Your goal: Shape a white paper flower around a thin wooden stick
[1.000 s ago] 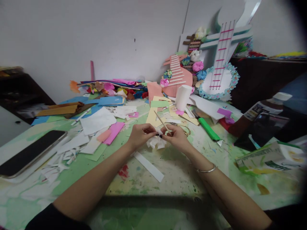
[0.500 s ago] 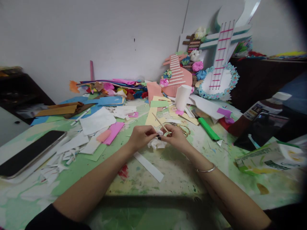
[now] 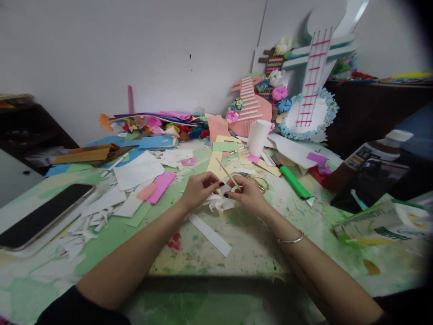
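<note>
Between my two hands is a small piece of white paper. My left hand pinches its left side between thumb and forefinger. My right hand is closed on a thin wooden stick, which slants up to the left, and its thumb also touches the paper. Crumpled white paper lies just under my fingertips. A flat white paper strip rests on the table in front of my wrists. Gold-handled scissors lie partly hidden behind my right hand.
Paper scraps and a phone spread over the left. A white paper roll stands behind my hands, near a green cutter. Paper-craft instruments lean at the wall. A bottle and a carton are at right.
My left hand has shifted slightly, and more of the small white paper shows between my fingertips. The stick has tilted a little. The crumpled paper below looks more spread to the left.
</note>
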`<action>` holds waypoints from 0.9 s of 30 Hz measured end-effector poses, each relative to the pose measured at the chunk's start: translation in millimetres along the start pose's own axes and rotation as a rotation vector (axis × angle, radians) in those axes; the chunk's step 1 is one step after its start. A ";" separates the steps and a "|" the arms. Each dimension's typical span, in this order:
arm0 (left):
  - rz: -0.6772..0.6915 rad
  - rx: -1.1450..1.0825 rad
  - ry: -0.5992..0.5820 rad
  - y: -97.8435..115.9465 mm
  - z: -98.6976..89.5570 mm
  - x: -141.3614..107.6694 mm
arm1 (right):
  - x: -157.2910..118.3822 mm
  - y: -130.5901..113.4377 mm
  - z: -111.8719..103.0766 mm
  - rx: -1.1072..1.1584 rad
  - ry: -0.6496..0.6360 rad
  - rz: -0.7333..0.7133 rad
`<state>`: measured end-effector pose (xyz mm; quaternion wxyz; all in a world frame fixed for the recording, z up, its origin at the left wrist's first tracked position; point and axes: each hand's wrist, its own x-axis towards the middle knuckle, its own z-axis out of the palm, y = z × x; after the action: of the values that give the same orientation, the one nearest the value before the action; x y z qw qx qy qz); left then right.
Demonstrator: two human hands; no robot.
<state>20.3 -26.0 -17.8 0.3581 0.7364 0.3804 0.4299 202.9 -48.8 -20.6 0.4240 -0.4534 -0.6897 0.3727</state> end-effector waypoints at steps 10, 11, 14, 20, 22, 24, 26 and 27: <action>-0.135 -0.163 -0.235 0.0 -4.9 3.6 | -0.5 -4.4 -0.1 0.098 -0.021 0.059; -0.119 -0.154 -0.232 0.7 -5.1 3.5 | -0.2 -3.3 -0.5 0.092 -0.018 0.049; -0.094 -0.117 -0.219 1.8 -5.3 3.3 | 0.9 -0.7 -2.1 0.083 -0.013 0.032; -0.124 -0.158 -0.259 -0.2 -4.9 4.6 | 2.0 -3.8 -6.7 0.175 -0.064 0.064; -0.120 -0.173 -0.267 -0.5 -4.6 4.8 | 1.8 -4.1 -8.1 0.191 -0.082 0.069; -0.121 -0.198 -0.284 -0.4 -4.1 4.5 | 1.3 -3.5 -8.8 0.231 -0.101 0.092; -0.145 -0.240 -0.308 -0.1 -3.3 4.0 | 0.6 -2.7 -8.8 0.275 -0.118 0.124; -0.165 -0.261 -0.321 0.0 -2.9 3.6 | 0.3 -2.5 -8.5 0.294 -0.126 0.136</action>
<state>18.9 -22.3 -15.4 0.5404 0.7091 0.3185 0.3222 210.0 -48.3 -15.1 0.4156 -0.4078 -0.6207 0.5251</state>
